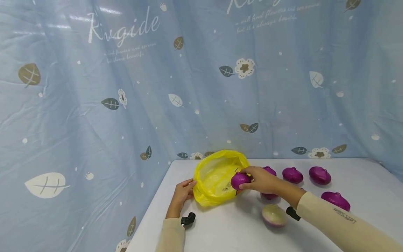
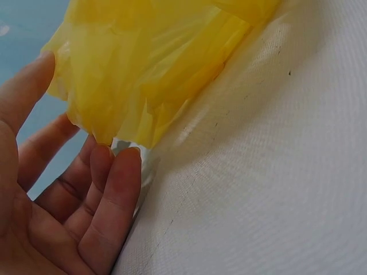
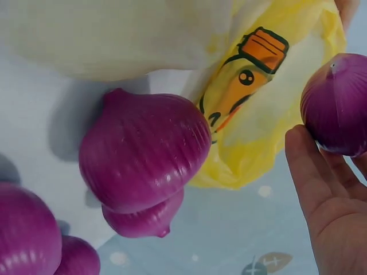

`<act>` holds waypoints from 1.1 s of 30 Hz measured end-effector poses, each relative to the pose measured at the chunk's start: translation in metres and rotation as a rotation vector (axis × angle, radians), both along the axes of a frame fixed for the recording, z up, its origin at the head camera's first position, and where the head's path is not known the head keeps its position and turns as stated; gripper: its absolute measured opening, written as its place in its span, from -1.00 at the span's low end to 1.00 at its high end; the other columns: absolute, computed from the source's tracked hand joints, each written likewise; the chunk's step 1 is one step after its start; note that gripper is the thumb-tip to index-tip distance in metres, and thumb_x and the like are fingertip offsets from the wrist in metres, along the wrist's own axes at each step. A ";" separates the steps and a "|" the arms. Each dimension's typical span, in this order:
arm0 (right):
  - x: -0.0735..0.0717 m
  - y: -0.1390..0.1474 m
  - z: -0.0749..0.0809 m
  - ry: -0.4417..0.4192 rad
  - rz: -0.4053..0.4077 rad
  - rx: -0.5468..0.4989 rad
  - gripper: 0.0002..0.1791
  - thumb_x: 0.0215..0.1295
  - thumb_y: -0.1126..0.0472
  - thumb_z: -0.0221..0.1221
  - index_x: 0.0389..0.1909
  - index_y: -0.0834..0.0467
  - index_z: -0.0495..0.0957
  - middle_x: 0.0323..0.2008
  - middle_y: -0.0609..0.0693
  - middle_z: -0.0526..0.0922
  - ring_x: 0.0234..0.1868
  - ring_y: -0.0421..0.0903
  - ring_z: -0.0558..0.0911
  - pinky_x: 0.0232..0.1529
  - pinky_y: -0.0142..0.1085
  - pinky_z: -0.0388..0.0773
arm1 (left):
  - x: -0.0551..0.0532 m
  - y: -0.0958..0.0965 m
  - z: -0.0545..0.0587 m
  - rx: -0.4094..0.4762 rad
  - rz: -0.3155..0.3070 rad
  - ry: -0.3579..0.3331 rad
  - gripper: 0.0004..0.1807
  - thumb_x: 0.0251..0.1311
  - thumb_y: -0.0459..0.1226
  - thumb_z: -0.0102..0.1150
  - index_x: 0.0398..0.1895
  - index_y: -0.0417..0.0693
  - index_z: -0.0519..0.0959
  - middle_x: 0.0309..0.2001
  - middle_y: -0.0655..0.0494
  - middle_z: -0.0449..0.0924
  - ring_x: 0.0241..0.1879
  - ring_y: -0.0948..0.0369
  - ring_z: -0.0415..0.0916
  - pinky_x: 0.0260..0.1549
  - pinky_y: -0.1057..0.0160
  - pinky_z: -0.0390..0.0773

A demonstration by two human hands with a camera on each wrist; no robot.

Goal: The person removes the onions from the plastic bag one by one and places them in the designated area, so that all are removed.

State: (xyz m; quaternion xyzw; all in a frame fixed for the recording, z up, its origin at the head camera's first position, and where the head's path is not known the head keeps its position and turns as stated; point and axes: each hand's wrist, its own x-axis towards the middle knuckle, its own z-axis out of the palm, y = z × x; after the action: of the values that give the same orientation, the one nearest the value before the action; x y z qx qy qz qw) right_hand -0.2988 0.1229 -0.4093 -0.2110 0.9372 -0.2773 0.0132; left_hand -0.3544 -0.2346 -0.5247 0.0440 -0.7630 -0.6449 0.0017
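My right hand (image 1: 262,180) holds a purple onion (image 1: 240,181) by its side, in front of the mouth of a yellow plastic bag (image 1: 206,197). In the right wrist view the fingers and palm of the right hand (image 3: 330,215) curve under the held onion (image 3: 338,106). At the bag's left side my left hand (image 1: 182,192) grips the rim. Seen from the left wrist, the thumb lies on the near side of the bag (image 2: 126,69) and the other fingers of the left hand (image 2: 63,212) curl at its edge. The bag's mouth gapes toward me; a printed cartoon shows on it.
Several more purple onions, among them one at the back (image 1: 292,175) and one farther right (image 1: 319,175), lie on the white table (image 1: 226,231). A pale onion with a purple base (image 1: 274,215) sits below my right forearm. A blue patterned curtain (image 1: 201,87) hangs behind the table.
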 end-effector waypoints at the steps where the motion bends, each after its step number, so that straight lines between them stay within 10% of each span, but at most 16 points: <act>1: 0.003 0.003 0.001 0.009 0.000 0.000 -0.21 0.01 -0.27 0.38 0.23 0.06 0.48 0.07 -0.05 0.56 -0.01 -0.07 0.55 -0.02 -0.07 0.58 | -0.001 0.000 0.000 0.002 -0.001 0.002 -0.32 0.15 0.08 0.31 0.22 -0.16 0.53 -0.18 -0.01 0.60 -0.44 0.16 0.56 -0.40 0.21 0.66; 33: 0.057 0.102 -0.028 0.049 -0.055 -0.192 -0.21 0.07 -0.16 0.39 0.23 0.21 0.43 0.15 0.23 0.49 0.01 0.17 0.59 -0.09 -0.07 0.61 | -0.004 0.001 -0.003 0.022 0.012 -0.020 -0.30 0.12 0.09 0.34 0.21 -0.18 0.54 -0.26 -0.02 0.59 -0.48 0.20 0.47 -0.44 0.23 0.65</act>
State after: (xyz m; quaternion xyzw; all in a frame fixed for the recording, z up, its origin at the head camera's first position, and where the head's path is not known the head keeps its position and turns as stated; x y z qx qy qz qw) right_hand -0.2414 0.2245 -0.4372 -0.1922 0.9119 -0.3606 -0.0378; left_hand -0.3579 -0.2340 -0.5277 0.0548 -0.7557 -0.6526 -0.0026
